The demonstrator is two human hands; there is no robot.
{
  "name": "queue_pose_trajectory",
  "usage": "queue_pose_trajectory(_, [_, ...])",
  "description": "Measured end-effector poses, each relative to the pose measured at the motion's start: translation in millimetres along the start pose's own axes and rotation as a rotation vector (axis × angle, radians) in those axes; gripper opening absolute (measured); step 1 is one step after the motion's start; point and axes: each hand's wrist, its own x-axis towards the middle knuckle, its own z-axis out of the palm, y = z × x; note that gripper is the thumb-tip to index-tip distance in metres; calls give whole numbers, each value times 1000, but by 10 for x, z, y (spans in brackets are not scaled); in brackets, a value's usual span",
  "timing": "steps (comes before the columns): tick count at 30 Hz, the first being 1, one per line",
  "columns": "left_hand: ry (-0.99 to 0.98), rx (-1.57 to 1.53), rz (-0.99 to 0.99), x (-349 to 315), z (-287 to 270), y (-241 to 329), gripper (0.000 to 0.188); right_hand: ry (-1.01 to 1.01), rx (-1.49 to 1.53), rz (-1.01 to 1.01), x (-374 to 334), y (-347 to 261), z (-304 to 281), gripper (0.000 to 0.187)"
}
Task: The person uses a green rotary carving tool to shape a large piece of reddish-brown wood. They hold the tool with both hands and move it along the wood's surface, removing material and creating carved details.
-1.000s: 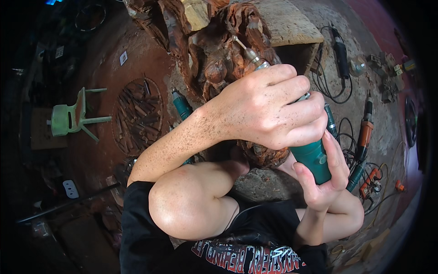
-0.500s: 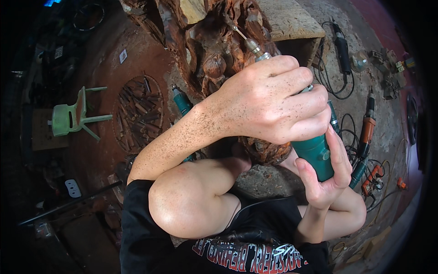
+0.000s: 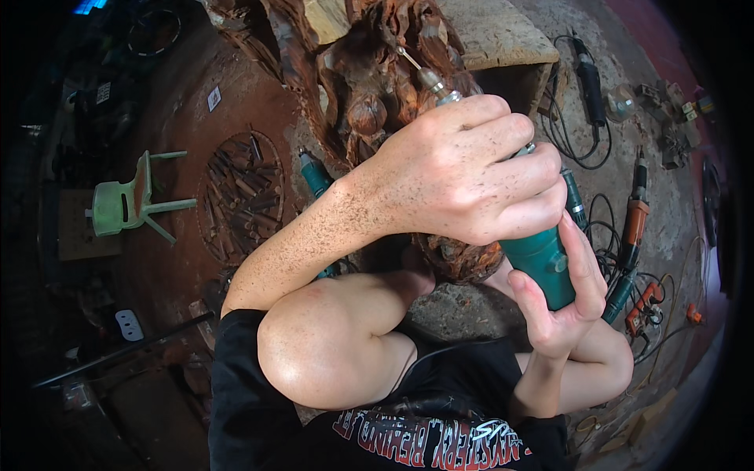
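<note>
A green die grinder (image 3: 539,265) slants up and to the left, its metal collet (image 3: 430,78) and thin round-tipped burr (image 3: 410,60) at the far end. My left hand (image 3: 481,169), dusted with brown specks, is wrapped over the tool's front part. Around the rear of the green body curl the thumb and fingers of my right hand (image 3: 561,306). The burr's tip lies at a groove in a reddish-brown wood carving (image 3: 330,94), which has a rounded knob (image 3: 367,115). Whether the tip touches the wood, I cannot tell. My left hand and forearm hide part of the carving.
A wooden block or bench (image 3: 503,35) stands behind the carving. On the right lie a black power tool (image 3: 587,82), an orange-and-black one (image 3: 635,224) and tangled cords. To the left are a round tray of bits (image 3: 243,184) and a small green chair (image 3: 118,208).
Both hands keep the same grip on the die grinder. The burr's tip and the carving sit very slightly further left in the picture.
</note>
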Motion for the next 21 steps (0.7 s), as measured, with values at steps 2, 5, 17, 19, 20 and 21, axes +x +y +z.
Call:
queue_pose_trajectory(2, [-15,3,0,9,-23,0,15,-6,6,1,6,-6,-4,74])
queue_pose_trajectory(5, [10,9,2,9,-4,-5,15,-4,3,-7,12,-1,4,74])
queue_pose_trajectory(17, [-40,8,10,-18,-36,13,18,-21,2,4,19,33,-46,71])
queue_pose_trajectory(19, [-7,7,-3,-14,-12,3,18,-19,-9,-15,62,24,-48,70])
queue_pose_trajectory(20, [6,7,-9,-14,-3,0,19,-19,-15,-21,76,25,-48,70])
queue_pose_trajectory(21, [10,9,-12,-5,-13,-6,19,-20,-15,-29,93,23,-44,70])
